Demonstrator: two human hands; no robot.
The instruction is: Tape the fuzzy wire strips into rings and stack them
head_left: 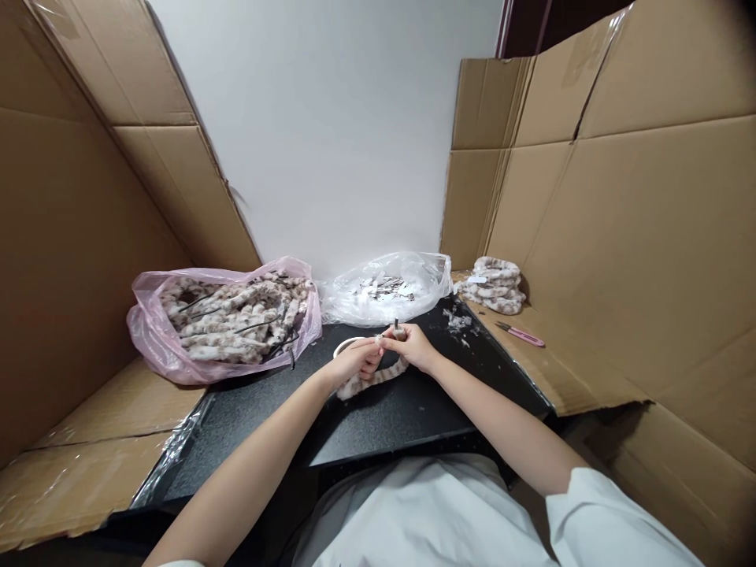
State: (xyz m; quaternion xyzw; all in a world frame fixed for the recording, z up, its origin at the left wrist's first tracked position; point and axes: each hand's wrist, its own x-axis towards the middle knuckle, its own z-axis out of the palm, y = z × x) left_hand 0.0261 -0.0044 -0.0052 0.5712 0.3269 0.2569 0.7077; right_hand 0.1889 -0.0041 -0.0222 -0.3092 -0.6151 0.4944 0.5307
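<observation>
My left hand [358, 358] is closed, its fingertips pinching near the end of a thin white band [346, 343] that curves out behind it. A furry, beige-and-white fabric tube [378, 379] loops below both hands, just over the black table. My right hand [413, 346] is closed on the upper end of that tube, where a short black tip [396, 323] sticks up. The fingertips of both hands meet. Exactly how the band and tube join between them is hidden by my fingers.
At left, a pink plastic bag [147, 346] holds many furry tubes with black cords. Behind my hands lies a clear bag [342, 303] of small pieces. Furry loops [496, 285] and pink-handled snips [525, 335] rest on cardboard at right. Lint [457, 321] litters the black table [253, 429]. Cardboard walls [661, 236] flank both sides.
</observation>
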